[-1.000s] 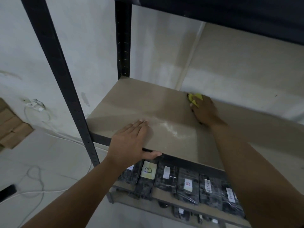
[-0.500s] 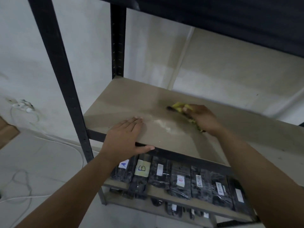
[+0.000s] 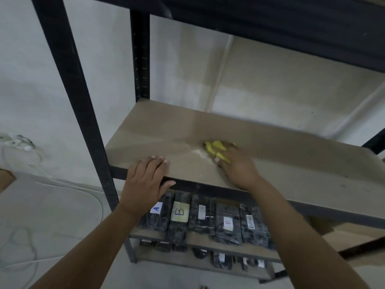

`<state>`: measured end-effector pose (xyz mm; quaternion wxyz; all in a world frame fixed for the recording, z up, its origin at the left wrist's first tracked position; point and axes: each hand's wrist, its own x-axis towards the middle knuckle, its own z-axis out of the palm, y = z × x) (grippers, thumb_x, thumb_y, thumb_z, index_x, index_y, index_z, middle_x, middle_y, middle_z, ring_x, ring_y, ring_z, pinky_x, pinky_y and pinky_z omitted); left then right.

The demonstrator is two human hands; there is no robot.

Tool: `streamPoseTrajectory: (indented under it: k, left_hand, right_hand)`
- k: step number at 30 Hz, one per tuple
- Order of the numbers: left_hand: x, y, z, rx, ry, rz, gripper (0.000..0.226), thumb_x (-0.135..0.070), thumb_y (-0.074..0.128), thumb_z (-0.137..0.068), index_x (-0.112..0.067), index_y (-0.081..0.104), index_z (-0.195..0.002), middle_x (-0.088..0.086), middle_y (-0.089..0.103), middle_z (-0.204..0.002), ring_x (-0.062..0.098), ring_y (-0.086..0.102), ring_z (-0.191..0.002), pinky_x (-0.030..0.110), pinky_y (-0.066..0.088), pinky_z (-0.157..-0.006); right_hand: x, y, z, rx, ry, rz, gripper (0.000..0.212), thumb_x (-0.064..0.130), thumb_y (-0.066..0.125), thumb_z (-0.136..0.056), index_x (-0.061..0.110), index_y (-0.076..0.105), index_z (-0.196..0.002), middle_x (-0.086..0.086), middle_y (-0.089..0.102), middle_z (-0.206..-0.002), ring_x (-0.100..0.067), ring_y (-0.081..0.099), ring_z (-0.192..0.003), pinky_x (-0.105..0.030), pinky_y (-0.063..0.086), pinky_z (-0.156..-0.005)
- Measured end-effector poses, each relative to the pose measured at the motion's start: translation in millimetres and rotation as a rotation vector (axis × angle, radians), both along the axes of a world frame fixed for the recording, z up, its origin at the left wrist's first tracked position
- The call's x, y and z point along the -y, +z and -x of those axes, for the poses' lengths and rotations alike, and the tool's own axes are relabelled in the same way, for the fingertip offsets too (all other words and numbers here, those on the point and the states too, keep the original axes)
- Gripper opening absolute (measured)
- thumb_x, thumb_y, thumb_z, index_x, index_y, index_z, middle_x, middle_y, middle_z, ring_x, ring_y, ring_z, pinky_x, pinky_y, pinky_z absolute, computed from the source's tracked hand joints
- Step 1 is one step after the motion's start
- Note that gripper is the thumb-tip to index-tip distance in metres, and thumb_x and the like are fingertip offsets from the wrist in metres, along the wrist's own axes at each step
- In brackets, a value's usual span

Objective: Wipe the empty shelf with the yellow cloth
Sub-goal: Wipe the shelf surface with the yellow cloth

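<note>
The shelf board lies open across most of its width, bare to the right and toward the back wall. Overhead, the dark upper shelf caps the bay. Two black uprights close the left end: the front post and the rear post. On the board, the left hand rests flat at the front edge, and the right hand with the yellow cloth occupies the middle. Below, wrapped labelled packs fill the lower shelf.
</note>
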<state>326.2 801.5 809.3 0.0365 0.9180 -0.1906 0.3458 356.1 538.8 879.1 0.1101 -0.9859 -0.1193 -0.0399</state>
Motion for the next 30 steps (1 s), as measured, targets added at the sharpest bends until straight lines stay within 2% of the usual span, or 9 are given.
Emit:
streamPoseTrajectory:
  k: [4, 6, 8, 10, 13, 16, 20, 26, 30]
  left_hand:
    - [-0.4, -6.6, -2.4, 0.079, -0.026, 0.022, 0.054, -0.051, 0.033, -0.095, -0.006, 0.054, -0.116, 0.015, 0.065, -0.114, 0.03, 0.046, -0.109, 0.042, 0.034, -0.089]
    - [-1.2, -10.4, -5.5, 0.119, -0.042, 0.02, 0.053, -0.05, 0.033, -0.095, -0.006, 0.053, -0.117, 0.015, 0.065, -0.115, 0.029, 0.046, -0.111, 0.043, 0.034, -0.091]
    - [-0.9, -14.8, -9.0, 0.158, -0.039, 0.02, 0.052, -0.049, 0.032, -0.096, -0.006, 0.052, -0.117, 0.015, 0.066, -0.113, 0.029, 0.046, -0.111, 0.043, 0.034, -0.091]
    - [0.2, -17.6, -11.5, 0.181, -0.022, 0.029, 0.051, -0.048, 0.03, -0.096, -0.007, 0.052, -0.115, 0.015, 0.067, -0.11, 0.029, 0.046, -0.11, 0.044, 0.033, -0.091]
    - [1.9, -19.4, -16.3, 0.205, -0.021, 0.034, 0.049, -0.047, 0.028, -0.097, -0.007, 0.052, -0.112, 0.014, 0.069, -0.106, 0.029, 0.046, -0.109, 0.043, 0.033, -0.09]
    - [1.7, -21.0, -18.9, 0.231, -0.019, 0.037, 0.048, -0.046, 0.027, -0.097, -0.008, 0.052, -0.111, 0.014, 0.07, -0.104, 0.029, 0.046, -0.108, 0.043, 0.033, -0.091]
    - [2.3, -23.6, -19.1, 0.274, -0.032, 0.04, 0.047, -0.046, 0.028, -0.096, -0.008, 0.052, -0.11, 0.014, 0.07, -0.103, 0.028, 0.047, -0.107, 0.042, 0.034, -0.089]
    - [-0.3, -23.5, -19.0, 0.257, -0.042, 0.04, 0.046, -0.045, 0.028, -0.096, -0.008, 0.052, -0.109, 0.014, 0.07, -0.104, 0.028, 0.047, -0.107, 0.042, 0.033, -0.089]
    - [-0.9, -20.3, -18.4, 0.224, -0.046, 0.037, 0.046, -0.044, 0.026, -0.096, -0.009, 0.052, -0.111, 0.013, 0.069, -0.106, 0.027, 0.046, -0.108, 0.041, 0.032, -0.09]
  right_hand:
    - [-18.4, 11.8, 33.6, -0.059, 0.071, -0.158, 0.034, 0.034, 0.049, -0.094, 0.031, 0.054, -0.127, 0.005, 0.043, -0.145, -0.012, 0.037, -0.131, -0.023, 0.029, -0.103]
    - [-10.5, 27.9, 33.9, -0.154, -0.043, -0.359, 0.026, 0.034, 0.051, -0.093, 0.026, 0.064, -0.114, 0.001, 0.06, -0.126, -0.013, 0.052, -0.112, -0.02, 0.036, -0.087]
    - [4.4, 40.7, 14.2, -0.103, -0.201, -0.512, 0.029, 0.034, 0.049, -0.094, 0.021, 0.063, -0.116, -0.001, 0.06, -0.122, -0.017, 0.054, -0.109, -0.019, 0.035, -0.083]
    - [24.4, 41.5, -23.2, -0.028, -0.341, -0.468, 0.04, 0.038, 0.045, -0.095, 0.018, 0.053, -0.129, -0.003, 0.053, -0.135, -0.024, 0.05, -0.121, -0.025, 0.036, -0.096]
    - [35.8, 19.0, -75.3, -0.071, -0.414, -0.182, 0.049, 0.047, 0.035, -0.094, 0.025, 0.041, -0.137, -0.007, 0.043, -0.144, -0.03, 0.043, -0.128, -0.039, 0.036, -0.106]
    - [7.0, -0.5, -94.2, -0.055, -0.325, -0.032, 0.049, 0.044, 0.032, -0.094, 0.037, 0.029, -0.142, 0.002, 0.026, -0.154, -0.026, 0.025, -0.139, -0.04, 0.022, -0.115]
    - [-36.3, 2.2, -68.1, -0.057, -0.021, -0.068, 0.043, 0.032, 0.043, -0.096, 0.03, 0.04, -0.138, -0.001, 0.031, -0.152, -0.022, 0.027, -0.14, -0.032, 0.019, -0.116]
    - [-48.8, 12.3, 13.5, -0.146, 0.144, -0.375, 0.024, 0.019, 0.06, -0.088, 0.026, 0.069, -0.109, 0.003, 0.057, -0.133, -0.009, 0.042, -0.13, -0.017, 0.026, -0.105]
    - [-36.0, 36.3, 57.0, -0.418, 0.145, -0.619, 0.02, 0.015, 0.059, -0.088, 0.02, 0.071, -0.103, 0.008, 0.066, -0.115, 0.003, 0.057, -0.11, -0.014, 0.039, -0.098]
